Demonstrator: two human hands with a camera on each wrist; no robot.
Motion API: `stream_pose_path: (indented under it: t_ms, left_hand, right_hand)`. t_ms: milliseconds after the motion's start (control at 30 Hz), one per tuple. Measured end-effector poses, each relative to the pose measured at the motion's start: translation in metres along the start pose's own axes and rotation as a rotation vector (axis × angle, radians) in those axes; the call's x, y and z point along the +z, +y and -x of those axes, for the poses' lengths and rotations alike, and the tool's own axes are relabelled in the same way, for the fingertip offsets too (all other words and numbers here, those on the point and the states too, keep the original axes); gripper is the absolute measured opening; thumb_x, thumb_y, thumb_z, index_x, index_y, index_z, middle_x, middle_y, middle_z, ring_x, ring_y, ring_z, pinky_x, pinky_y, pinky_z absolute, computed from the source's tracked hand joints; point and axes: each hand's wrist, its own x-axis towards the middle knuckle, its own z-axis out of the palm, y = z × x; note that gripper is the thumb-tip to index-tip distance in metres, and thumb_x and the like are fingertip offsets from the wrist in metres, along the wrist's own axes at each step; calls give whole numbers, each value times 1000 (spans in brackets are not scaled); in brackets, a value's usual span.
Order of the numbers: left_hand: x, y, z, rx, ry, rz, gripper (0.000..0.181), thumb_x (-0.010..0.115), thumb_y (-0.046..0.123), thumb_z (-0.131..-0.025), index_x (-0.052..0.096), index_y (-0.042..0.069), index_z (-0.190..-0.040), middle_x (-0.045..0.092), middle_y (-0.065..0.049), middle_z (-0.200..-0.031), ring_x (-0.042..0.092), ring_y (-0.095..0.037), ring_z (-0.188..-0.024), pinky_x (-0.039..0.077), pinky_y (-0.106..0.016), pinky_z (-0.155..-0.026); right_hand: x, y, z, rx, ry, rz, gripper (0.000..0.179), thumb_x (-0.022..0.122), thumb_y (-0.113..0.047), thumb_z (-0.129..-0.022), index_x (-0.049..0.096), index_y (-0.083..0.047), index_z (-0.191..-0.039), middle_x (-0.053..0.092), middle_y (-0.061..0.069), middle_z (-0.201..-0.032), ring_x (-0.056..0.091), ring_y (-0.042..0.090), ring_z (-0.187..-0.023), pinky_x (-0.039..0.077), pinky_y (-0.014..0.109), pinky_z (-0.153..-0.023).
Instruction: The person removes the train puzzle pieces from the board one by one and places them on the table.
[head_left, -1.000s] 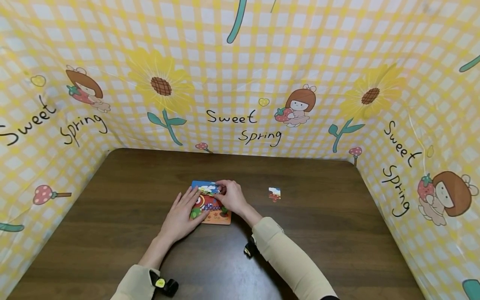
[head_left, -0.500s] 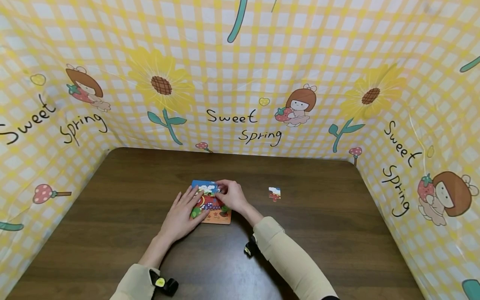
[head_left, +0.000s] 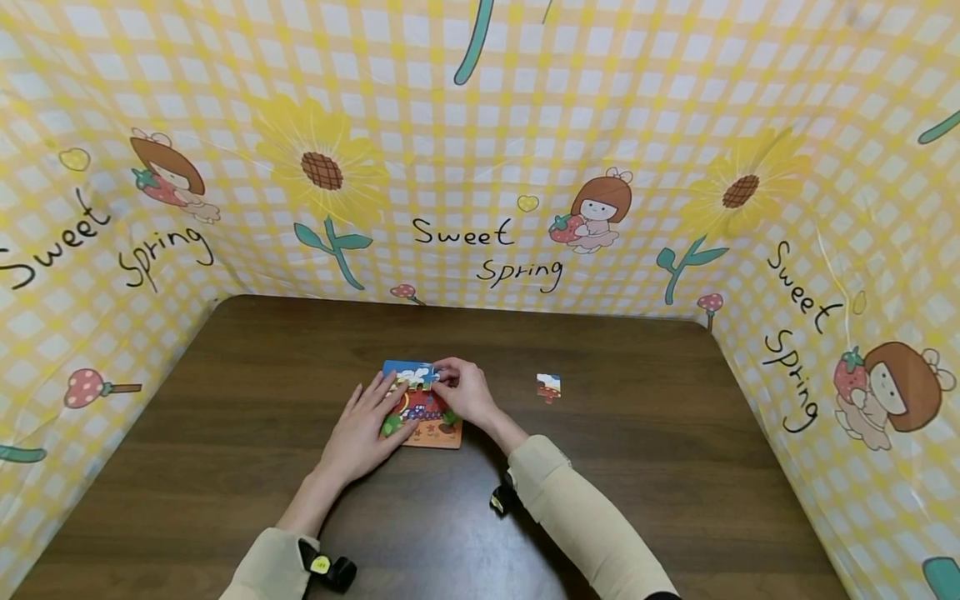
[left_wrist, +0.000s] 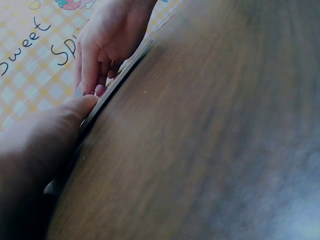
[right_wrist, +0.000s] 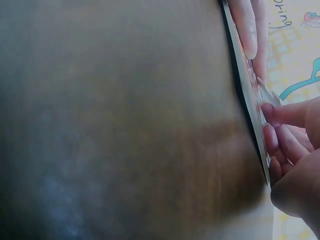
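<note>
A colourful jigsaw puzzle (head_left: 435, 437) with a blue top edge and an orange bottom edge lies flat on the table. My left hand (head_left: 362, 435) rests on its left side, fingers spread, thumb along the lower part. At the upper right of the puzzle, my right hand (head_left: 467, 393) pinches a puzzle piece (right_wrist: 270, 94), which stands tilted up from the surface in the right wrist view. From above, the fingers hide most of that piece. Another puzzle piece (head_left: 549, 385), white, yellow and red, lies apart on the table to the right.
The dark wooden table (head_left: 637, 433) is walled at the back and sides by a yellow checked cloth (head_left: 465, 158) printed with flowers and figures. A small black camera (head_left: 333, 573) is strapped to the left wrist, and another (head_left: 501, 498) to the right.
My right hand's fingers have shifted slightly at the puzzle's upper right, and more of the red picture below them shows. The left hand and the loose piece have stayed in place.
</note>
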Motion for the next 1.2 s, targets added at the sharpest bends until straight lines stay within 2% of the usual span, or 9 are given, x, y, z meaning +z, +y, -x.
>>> stream_pose_path:
  t_ms: [167, 300, 500, 700, 767, 967, 1200]
  left_hand:
    - [0, -1, -1, -5, -9, -1, 77, 71, 54, -104, 50, 12, -166, 35, -13, -180, 25, -38, -171, 14, -65, -139]
    - [-2, 0, -1, -5, -11, -6, 77, 71, 53, -105, 50, 12, -166, 35, -13, -180, 24, -38, -171, 14, -65, -139]
    - [-2, 0, -1, -2, -10, -13, 77, 70, 53, -105, 50, 12, -166, 35, -14, -180, 25, -39, -171, 15, -66, -139]
    - [0, 0, -1, 6, -4, -14, 77, 71, 53, -104, 50, 12, -167, 36, -13, -180, 25, -38, -171, 16, -66, -139]
    - [1, -1, -1, 7, 1, -14, 78, 72, 52, -104, 49, 12, -167, 36, -13, -180, 26, -38, -171, 16, -66, -139]
    - [2, 0, -1, -6, 0, -2, 88, 70, 56, -104, 42, 4, -169, 35, -13, -180, 25, -36, -171, 15, -64, -139]
    - [2, -1, 0, -16, -7, -12, 92, 67, 60, -105, 38, 3, -170, 32, -15, -181, 25, -37, -171, 16, -64, -139]
  right_hand:
    - [-3, 2, 1, -8, -47, -52, 39, 77, -6, -101, 72, -3, -140, 83, 19, -117, 78, 32, -111, 64, 37, -92]
    - [-5, 2, 0, 6, -81, -71, 49, 83, -8, -97, 69, -4, -144, 82, 19, -124, 76, 32, -115, 62, 34, -93]
    - [-4, 3, 0, 5, -58, -62, 45, 83, -7, -98, 70, -5, -141, 85, 15, -113, 75, 26, -104, 57, 34, -91]
    - [-4, 2, 2, 0, -32, -107, 41, 84, -7, -97, 73, -5, -136, 85, 15, -105, 76, 25, -103, 58, 42, -100]
    - [-5, 3, 2, -9, -25, -117, 40, 84, -8, -97, 74, -5, -135, 85, 15, -104, 76, 23, -101, 58, 39, -98]
    - [-13, 6, 4, -48, -6, -165, 39, 84, -6, -96, 74, -2, -133, 84, 21, -105, 74, 18, -90, 57, 26, -81]
    - [-39, 14, 11, -50, 29, -185, 39, 84, -3, -95, 73, 1, -132, 83, 24, -108, 73, 20, -91, 55, 24, -79]
